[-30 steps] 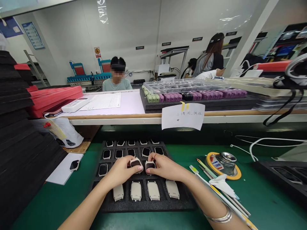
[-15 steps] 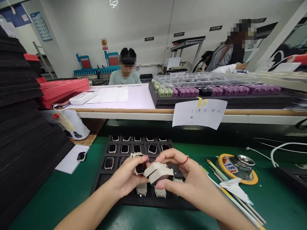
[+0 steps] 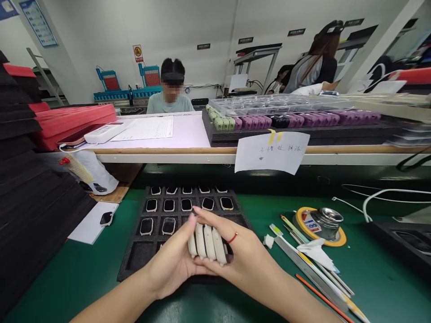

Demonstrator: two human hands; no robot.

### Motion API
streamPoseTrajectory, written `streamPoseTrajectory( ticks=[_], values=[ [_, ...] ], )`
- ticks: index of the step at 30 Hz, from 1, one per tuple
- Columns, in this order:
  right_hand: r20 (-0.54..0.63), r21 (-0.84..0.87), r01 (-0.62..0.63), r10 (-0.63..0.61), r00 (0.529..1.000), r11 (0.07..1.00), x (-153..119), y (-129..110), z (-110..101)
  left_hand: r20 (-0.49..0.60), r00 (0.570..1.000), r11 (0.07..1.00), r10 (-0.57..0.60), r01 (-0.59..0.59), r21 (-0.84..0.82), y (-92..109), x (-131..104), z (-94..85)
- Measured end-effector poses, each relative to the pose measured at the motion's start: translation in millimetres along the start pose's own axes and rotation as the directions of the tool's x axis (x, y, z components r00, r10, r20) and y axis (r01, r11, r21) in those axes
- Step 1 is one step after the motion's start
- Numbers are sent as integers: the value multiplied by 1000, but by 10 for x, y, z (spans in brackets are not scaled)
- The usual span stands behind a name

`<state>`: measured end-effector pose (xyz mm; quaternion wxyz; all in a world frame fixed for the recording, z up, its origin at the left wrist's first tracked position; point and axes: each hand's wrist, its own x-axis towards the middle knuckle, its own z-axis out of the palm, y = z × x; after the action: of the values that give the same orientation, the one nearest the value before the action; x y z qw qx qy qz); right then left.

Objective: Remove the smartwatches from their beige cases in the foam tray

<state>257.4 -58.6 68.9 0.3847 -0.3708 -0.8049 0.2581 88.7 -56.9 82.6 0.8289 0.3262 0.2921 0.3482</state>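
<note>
Several cream-white smartwatch cases (image 3: 209, 243) are pressed side by side into a row, standing on edge between my two hands. My left hand (image 3: 175, 255) is closed around the left end, its thumb on top. My right hand (image 3: 232, 237), with a red cord and ring at the thumb side, wraps over the right end, fingers across the top. The row is held above a black foam tray (image 3: 133, 264). Watch cases with dark screens, such as one watch case (image 3: 169, 226), lie in the tray's compartments behind my hands. My hands hide the tray's near right part.
At right lie a toothbrush (image 3: 276, 230), tweezers-like metal tools, an orange stick (image 3: 319, 294), a crumpled tissue (image 3: 318, 252) and a glass jar (image 3: 328, 224). Black foam stacks (image 3: 43, 197) rise at left. A watch (image 3: 106, 219) rests on white paper. A shelf (image 3: 168, 158) crosses ahead; a person (image 3: 171, 89) sits beyond.
The watch cases, split between both hands before, are now gathered into one row. My hands have come together, with my right fingers reaching over the top. The view has shifted slightly.
</note>
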Motion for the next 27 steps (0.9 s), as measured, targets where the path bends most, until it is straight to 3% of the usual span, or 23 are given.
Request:
streamPoseTrajectory(
  ticks=[3,10,18,23,27],
  values=[
    [-66,71,104,-99,993,992,27,1,-11,117,993,999,-26,30,-31,66,-88,24],
    [-104,213,151,-132,986,965,42,-49,27,-17,999,993,33,-31,111,82,-118,40],
    [-141,213,188,-160,977,959,35,-69,51,-13,998,984,63,-60,171,50,-79,12],
    [-147,167,211,-187,971,963,25,-41,87,-17,986,910,168,-149,386,-41,-21,-56],
    [-114,267,192,-167,979,945,9,-25,76,-15,992,884,124,-104,456,-20,-54,11]
  ],
)
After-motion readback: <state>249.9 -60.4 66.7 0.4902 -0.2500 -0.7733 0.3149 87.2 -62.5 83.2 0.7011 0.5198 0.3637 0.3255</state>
